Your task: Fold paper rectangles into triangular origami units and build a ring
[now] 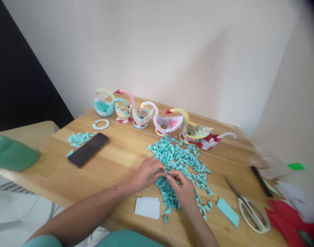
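Observation:
Fingertips of my left hand (pixel 152 171) and my right hand (pixel 182 188) meet over a heap of small folded teal paper triangles (pixel 177 154). Both hands are closed in a pinch, and a bit of teal paper, seemingly one folded triangle, shows between them. My fingers hide most of it. A stack of white paper slips (pixel 147 207) lies just below my left hand. To the right of my right hand is a stack of teal paper strips (pixel 228 211).
Several folded-paper swans (pixel 168 123) line the back by the wall. A paper ring (pixel 100 124), a smaller teal pile (pixel 80 139) and a black phone (pixel 88 150) sit left. Scissors (pixel 246 207), a dark bar-shaped object (pixel 261 181) and red paper (pixel 288 216) lie right.

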The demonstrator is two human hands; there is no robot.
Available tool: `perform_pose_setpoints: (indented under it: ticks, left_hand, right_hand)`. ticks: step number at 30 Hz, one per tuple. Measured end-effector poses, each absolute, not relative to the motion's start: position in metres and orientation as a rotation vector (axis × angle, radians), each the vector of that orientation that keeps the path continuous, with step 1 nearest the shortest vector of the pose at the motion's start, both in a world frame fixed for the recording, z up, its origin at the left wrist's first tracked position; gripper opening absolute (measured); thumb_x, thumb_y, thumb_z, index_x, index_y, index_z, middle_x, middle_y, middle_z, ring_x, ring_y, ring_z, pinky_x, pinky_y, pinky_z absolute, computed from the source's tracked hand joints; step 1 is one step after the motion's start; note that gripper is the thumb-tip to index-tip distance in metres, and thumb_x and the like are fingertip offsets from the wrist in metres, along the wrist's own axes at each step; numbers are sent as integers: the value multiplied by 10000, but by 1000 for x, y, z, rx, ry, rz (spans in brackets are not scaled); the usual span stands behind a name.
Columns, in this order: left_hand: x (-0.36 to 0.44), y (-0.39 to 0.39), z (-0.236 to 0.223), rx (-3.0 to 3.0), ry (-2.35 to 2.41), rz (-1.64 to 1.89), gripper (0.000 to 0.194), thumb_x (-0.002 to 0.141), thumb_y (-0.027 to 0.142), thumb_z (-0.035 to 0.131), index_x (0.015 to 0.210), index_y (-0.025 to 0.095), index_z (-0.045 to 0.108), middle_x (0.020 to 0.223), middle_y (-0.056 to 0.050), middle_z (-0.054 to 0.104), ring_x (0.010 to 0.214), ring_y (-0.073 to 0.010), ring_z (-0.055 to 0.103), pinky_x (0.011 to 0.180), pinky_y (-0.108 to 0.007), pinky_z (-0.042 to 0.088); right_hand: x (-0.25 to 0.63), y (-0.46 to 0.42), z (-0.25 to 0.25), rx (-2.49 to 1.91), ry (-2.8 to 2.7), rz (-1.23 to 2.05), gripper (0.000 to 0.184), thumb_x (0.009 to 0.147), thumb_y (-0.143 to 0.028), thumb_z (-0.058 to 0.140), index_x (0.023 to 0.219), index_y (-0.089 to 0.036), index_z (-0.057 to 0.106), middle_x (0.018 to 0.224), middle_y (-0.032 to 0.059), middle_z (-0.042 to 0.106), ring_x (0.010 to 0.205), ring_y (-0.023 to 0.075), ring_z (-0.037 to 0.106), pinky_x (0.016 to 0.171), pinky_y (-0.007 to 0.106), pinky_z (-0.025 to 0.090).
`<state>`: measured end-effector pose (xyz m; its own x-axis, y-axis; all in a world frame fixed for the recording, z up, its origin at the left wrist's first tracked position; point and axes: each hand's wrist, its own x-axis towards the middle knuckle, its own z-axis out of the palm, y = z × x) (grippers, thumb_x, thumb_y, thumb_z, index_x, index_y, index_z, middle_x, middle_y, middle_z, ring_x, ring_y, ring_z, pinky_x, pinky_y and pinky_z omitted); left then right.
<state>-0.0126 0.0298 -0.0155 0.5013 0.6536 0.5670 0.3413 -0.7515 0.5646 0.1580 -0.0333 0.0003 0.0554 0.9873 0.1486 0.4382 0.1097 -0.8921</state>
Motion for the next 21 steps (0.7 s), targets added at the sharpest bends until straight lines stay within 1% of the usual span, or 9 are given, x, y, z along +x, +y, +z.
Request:
perform_pose_setpoints:
  ticks: [5, 8, 12, 16, 21]
  left_hand:
    - [-12, 28, -18, 2336, 746, 1164, 154, 902, 265, 563, 801, 177, 639, 777, -21, 699, 739, -154, 613, 707, -267, 413]
    - [-12, 25, -14, 2346, 702, 1156, 158, 903, 258, 561, 794, 173, 636, 776, -25, 702, 743, -156, 614, 715, -274, 409]
    - [-12, 21, -9, 2326, 685, 1143, 189, 926, 262, 520, 816, 168, 642, 765, -34, 700, 724, -153, 609, 709, -271, 417]
    - [-12, 21, -9, 2250, 748, 1169, 188, 907, 312, 551, 886, 156, 655, 790, -53, 710, 735, -163, 621, 696, -266, 432]
    - [-11, 22, -9, 2274, 678, 1148, 231, 917, 308, 534, 789, 161, 658, 703, -31, 698, 676, -152, 612, 681, -267, 412]
  right_hand:
    - [163, -38, -4, -1459, -1651, 604, 104, 839, -279, 605, 868, -207, 674, 758, 11, 691, 697, 166, 641, 668, 257, 505]
    - [165, -40, -6, -1409, -1724, 510, 103, 846, -247, 606, 915, -214, 676, 784, 12, 690, 713, 162, 646, 683, 255, 505]
    - [163, -41, -6, -1368, -1729, 419, 80, 867, -234, 587, 870, -215, 665, 779, 16, 695, 710, 161, 652, 670, 257, 511]
    - [161, -42, -2, -1345, -1737, 373, 101, 881, -231, 565, 835, -216, 654, 767, 20, 697, 703, 163, 655, 655, 264, 513]
    - [162, -43, -1, -1357, -1775, 333, 122, 891, -233, 546, 806, -213, 633, 720, 10, 670, 660, 154, 632, 628, 258, 498]
